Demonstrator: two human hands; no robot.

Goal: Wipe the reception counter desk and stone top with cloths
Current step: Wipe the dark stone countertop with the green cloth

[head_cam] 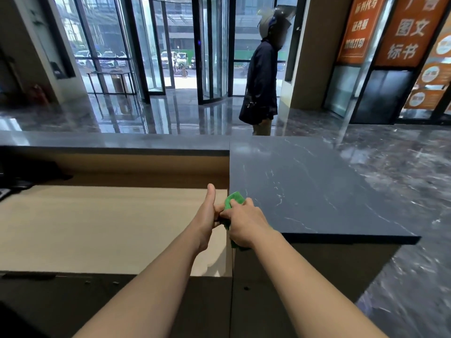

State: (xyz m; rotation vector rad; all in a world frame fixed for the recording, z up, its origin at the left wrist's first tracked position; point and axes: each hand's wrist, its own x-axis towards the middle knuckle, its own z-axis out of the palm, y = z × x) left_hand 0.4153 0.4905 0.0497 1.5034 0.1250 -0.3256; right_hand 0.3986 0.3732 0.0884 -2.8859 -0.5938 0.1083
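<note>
Dark veined stone counter top (305, 191) meets pale wooden desk (97, 228) just where my left grip (207, 215) and right grip (244, 223) both clutch the bunched green cloth (233, 200). I'd fold it flat first, then wipe with even, overlapping strokes.

Cloth (234, 199) mostly hidden, dark items (24, 173) cropped left

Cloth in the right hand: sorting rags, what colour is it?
The crumpled cloth is bright green; head view.
</note>
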